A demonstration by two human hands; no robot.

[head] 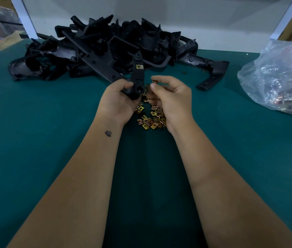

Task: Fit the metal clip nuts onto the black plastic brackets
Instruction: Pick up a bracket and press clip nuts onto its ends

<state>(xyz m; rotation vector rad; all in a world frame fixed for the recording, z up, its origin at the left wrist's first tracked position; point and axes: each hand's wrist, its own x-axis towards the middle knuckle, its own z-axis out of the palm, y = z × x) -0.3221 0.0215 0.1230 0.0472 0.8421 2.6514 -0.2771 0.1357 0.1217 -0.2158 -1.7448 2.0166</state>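
Above the green surface (34, 140), the left hand (118, 97) has its grip curled round a black bracket (138, 77) with one clip nut (139, 66) already fitted. The right hand (170, 97) pinches another clip nut (154, 81) just beside it, over the loose nuts (150, 119).

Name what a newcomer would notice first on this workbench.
At centre, the left hand grips a black plastic bracket upright while the right hand pinches a brass-coloured metal clip nut beside it. Loose clip nuts lie beneath, and a heap of black brackets sits behind.
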